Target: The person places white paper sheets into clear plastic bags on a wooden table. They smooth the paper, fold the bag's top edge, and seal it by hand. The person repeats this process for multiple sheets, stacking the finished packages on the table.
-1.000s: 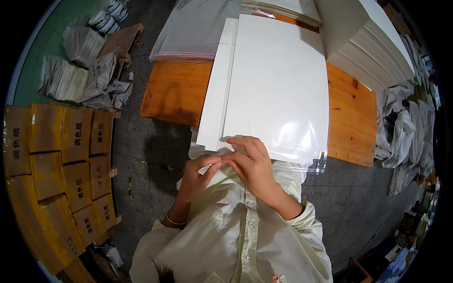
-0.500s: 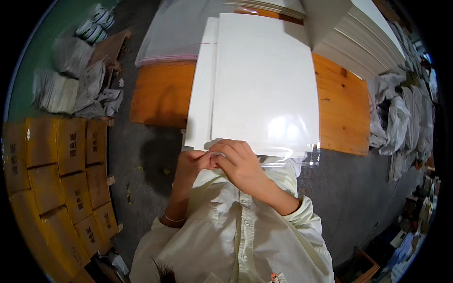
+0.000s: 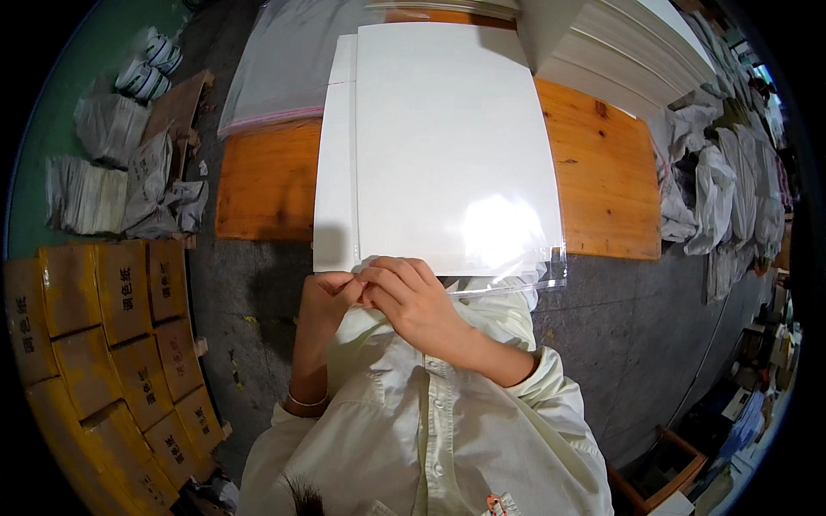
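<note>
A large white sheet (image 3: pixel 447 146) lies in a clear plastic bag (image 3: pixel 551 273), whose shiny edge juts past the sheet on the near side. Beneath it, another white sheet (image 3: pixel 334 172) sticks out to the left. My left hand (image 3: pixel 323 303) is pinched closed at the bag's near left corner. Right beside it, my right hand (image 3: pixel 411 303) has its fingers curled over the same edge, the fingertips of both hands meeting. The plastic between them is mostly hidden by my fingers.
A wooden tabletop (image 3: pixel 602 172) carries the sheets. Clear bags with a pink strip (image 3: pixel 284 69) lie at the far left, and a tall stack of white board (image 3: pixel 624 64) stands far right. Taped cartons (image 3: pixel 129 344) are on the left; grey plastic wrapping (image 3: pixel 714 193) hangs at right.
The whole scene has shifted left in view, as my head has turned a little. My hands stay together at the bag's near left corner, with the fingers only slightly changed.
</note>
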{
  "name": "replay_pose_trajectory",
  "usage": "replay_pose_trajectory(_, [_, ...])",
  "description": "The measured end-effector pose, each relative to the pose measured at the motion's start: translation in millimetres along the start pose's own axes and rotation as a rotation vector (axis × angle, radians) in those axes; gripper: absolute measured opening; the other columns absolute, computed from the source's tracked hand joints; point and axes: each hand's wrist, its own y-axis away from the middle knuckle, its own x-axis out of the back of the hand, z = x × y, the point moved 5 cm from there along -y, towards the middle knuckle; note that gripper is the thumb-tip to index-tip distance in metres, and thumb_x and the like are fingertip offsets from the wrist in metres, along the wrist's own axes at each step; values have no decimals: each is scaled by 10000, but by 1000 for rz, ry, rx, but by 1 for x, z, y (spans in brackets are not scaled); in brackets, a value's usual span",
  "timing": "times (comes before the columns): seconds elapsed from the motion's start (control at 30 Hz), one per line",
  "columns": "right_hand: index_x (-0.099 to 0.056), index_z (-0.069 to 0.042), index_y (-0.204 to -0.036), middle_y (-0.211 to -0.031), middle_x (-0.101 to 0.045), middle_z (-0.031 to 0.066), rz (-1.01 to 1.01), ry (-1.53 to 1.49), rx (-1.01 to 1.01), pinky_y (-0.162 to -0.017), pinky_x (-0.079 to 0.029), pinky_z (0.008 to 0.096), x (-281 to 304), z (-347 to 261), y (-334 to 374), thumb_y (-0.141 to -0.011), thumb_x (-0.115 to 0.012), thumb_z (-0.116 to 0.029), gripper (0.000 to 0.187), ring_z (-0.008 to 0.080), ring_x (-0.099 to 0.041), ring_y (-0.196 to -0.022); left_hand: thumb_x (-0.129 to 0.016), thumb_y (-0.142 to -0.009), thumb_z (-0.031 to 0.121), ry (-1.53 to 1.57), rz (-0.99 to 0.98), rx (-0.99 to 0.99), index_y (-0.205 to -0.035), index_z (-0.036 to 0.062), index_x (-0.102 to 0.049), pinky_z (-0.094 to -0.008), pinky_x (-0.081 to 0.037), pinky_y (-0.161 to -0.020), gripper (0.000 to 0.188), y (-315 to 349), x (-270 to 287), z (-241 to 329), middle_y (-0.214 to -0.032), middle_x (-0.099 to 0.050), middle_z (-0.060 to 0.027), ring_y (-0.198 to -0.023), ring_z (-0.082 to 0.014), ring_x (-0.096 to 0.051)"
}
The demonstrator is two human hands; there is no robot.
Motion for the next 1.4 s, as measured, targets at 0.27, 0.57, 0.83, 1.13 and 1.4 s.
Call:
replay_pose_trajectory(0.27, [-604, -13, -878, -1104, -537, 72, -76, 0, -24, -918, -381, 335, 3, -3, 9, -715, -573, -107, 191, 217, -477, -1141, -582, -900, 123, 66, 28, -54, -830, -59, -695, -202, -457, -595, 225, -9, 9, -18, -711, -659, -52, -642, -66, -579])
replay_pose_trajectory(0.57, [-657, -91, -876, -998, -605, 48, 163, -237, -241, -793, -425, 362, 22, 18, 19, -704, -747, -124, 197, 259, -570, -936, -582, -904, 194, 43, 11, 151, -867, -83, -688, -210, -490, -679, 300, -5, 6, -10, -817, -695, -100, -727, -93, -626])
replay_pose_trajectory(0.83, [-666, -91, -835, -1000, -600, 43, 132, -201, -256, -783, -418, 371, 0, 11, 7, -678, -747, -114, 179, 249, -556, -949, -547, -917, 178, -41, -44, 12, -742, -56, -698, -198, -419, -573, 329, 9, 6, -6, -682, -666, -42, -651, -28, -538])
replay_pose_trajectory(1.13, [-609, -42, -861, -1025, -580, 56, 104, -160, -213, -801, -416, 361, -5, 5, 4, -729, -662, -90, 150, 246, -533, -1006, -527, -919, 176, -47, -32, -20, -784, -59, -705, -190, -428, -590, 324, 6, 3, -5, -682, -661, -34, -641, -30, -539])
replay_pose_trajectory(1.4, [-600, -24, -907, -1050, -582, 60, 83, -166, -180, -854, -410, 359, -10, 4, 5, -724, -625, -68, 190, 241, -530, -1032, -531, -918, 156, -51, -3, -22, -765, -62, -695, -197, -318, -494, 313, 5, 8, -15, -599, -563, 56, -561, 1, -421])
